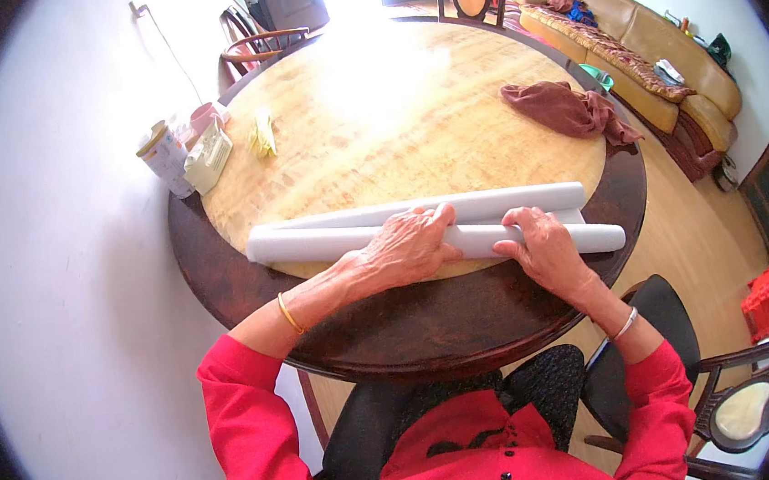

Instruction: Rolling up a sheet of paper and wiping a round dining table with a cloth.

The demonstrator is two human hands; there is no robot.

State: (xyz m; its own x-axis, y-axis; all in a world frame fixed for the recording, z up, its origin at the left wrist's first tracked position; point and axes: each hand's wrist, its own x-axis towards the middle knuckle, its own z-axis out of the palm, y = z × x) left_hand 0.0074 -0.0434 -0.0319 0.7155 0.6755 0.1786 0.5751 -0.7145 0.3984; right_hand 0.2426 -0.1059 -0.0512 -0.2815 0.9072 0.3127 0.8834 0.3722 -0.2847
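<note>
A pale grey-white rolled sheet [303,244] lies across the near side of the round table [332,167]. It forms two parallel rolls, the farther one partly behind the nearer. My left hand [410,245] wraps over the nearer roll around its middle, thumb on the near side. Farther right, my right hand [542,246] grips the same roll, its fingers curled over the top and its thumb at the front. Both hands are closed on it. What material the sheet is made of I cannot tell.
A crumpled maroon cloth [565,113] rests at the table's right. On the left stand a white can [163,159], a tissue pack [208,158] and a pink cup [206,118], near a yellowish bundle [261,136]. Dark chairs [654,344] and a tan sofa [659,33] surround the table.
</note>
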